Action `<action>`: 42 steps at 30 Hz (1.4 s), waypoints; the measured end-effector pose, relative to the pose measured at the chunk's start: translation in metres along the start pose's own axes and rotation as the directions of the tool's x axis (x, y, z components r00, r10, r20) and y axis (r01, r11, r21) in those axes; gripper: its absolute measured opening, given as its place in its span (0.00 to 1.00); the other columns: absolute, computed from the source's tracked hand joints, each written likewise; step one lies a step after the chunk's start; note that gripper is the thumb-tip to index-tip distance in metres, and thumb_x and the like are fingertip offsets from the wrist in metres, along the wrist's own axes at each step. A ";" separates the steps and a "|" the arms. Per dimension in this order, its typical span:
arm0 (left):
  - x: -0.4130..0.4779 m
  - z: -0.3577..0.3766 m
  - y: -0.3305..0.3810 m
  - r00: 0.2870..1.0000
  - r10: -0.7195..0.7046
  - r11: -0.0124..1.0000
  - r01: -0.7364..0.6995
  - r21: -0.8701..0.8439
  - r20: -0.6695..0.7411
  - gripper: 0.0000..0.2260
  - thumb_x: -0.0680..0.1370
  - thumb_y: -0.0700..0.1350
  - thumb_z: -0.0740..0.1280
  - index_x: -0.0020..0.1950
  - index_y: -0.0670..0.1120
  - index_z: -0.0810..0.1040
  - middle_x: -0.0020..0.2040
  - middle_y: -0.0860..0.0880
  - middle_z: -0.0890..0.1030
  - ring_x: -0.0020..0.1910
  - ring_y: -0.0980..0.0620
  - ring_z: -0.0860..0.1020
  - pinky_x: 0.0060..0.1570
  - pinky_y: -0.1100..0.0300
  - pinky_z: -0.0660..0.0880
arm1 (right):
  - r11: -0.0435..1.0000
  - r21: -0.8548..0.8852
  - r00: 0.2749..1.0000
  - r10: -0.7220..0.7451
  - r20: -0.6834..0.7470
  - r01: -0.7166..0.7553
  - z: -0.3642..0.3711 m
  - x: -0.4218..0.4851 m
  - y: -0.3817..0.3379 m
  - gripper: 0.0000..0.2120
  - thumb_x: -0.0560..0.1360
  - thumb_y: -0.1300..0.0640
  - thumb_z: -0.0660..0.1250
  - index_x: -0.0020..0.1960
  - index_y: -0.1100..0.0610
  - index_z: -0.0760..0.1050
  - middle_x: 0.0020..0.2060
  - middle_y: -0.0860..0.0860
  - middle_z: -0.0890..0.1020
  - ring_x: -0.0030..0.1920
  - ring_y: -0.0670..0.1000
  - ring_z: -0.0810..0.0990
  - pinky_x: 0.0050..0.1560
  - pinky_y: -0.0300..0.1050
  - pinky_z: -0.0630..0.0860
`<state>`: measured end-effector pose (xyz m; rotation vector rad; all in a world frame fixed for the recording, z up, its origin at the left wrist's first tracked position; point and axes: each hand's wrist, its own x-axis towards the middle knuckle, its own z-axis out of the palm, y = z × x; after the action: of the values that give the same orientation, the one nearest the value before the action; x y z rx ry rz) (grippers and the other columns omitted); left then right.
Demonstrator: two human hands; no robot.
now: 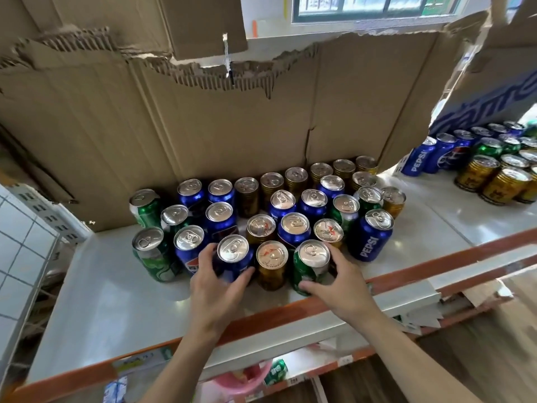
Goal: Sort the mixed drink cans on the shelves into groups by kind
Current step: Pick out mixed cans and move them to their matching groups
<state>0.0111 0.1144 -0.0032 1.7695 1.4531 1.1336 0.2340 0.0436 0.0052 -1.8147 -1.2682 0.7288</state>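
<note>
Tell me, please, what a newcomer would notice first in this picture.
Mixed cans crowd the shelf: blue, green and gold together. At the front, the left hand grips a blue can, the right hand a green can. Torn cardboard stands behind them.

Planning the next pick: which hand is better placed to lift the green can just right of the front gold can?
Right. The right hand grips the green can, while the left hand holds the blue can, beyond the gold can between them.
</note>
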 end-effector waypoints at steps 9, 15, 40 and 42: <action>-0.004 -0.024 0.025 0.994 0.105 0.978 -0.106 -0.178 -0.016 0.29 0.64 0.57 0.75 0.62 0.70 0.69 0.55 0.69 0.78 0.56 0.65 0.77 0.55 0.68 0.75 | 0.985 0.167 0.999 -0.040 -0.037 0.046 -0.024 -0.008 -0.022 0.35 0.62 0.55 0.83 0.62 0.40 0.70 0.54 0.36 0.79 0.58 0.34 0.76 0.56 0.32 0.75; -0.003 -0.014 0.063 0.980 0.167 0.923 -0.116 -0.367 0.110 0.29 0.65 0.54 0.72 0.65 0.63 0.71 0.57 0.64 0.80 0.58 0.59 0.80 0.56 0.67 0.76 | 0.946 0.313 0.991 -0.051 -0.120 0.087 -0.063 -0.013 -0.032 0.33 0.62 0.56 0.83 0.64 0.50 0.74 0.53 0.43 0.84 0.55 0.42 0.81 0.51 0.39 0.80; -0.097 0.249 0.264 0.949 0.248 0.917 -0.166 -0.363 0.193 0.32 0.65 0.56 0.75 0.68 0.60 0.71 0.61 0.52 0.81 0.60 0.48 0.80 0.60 0.41 0.77 | 0.904 0.384 0.972 -0.120 -0.200 0.191 -0.370 -0.029 0.122 0.31 0.63 0.61 0.81 0.63 0.49 0.75 0.53 0.45 0.84 0.55 0.45 0.82 0.52 0.40 0.80; -0.104 0.271 0.283 0.944 0.266 0.922 -0.190 -0.337 0.196 0.30 0.65 0.57 0.75 0.65 0.67 0.70 0.60 0.56 0.81 0.60 0.50 0.80 0.59 0.44 0.78 | 0.912 0.362 0.971 -0.125 -0.202 0.193 -0.396 -0.032 0.133 0.31 0.63 0.64 0.81 0.62 0.49 0.76 0.52 0.43 0.84 0.55 0.43 0.82 0.50 0.37 0.79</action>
<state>0.3786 -0.0325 0.0825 1.8040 0.8843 1.1475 0.6074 -0.1211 0.0996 -1.4087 -1.0600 0.6555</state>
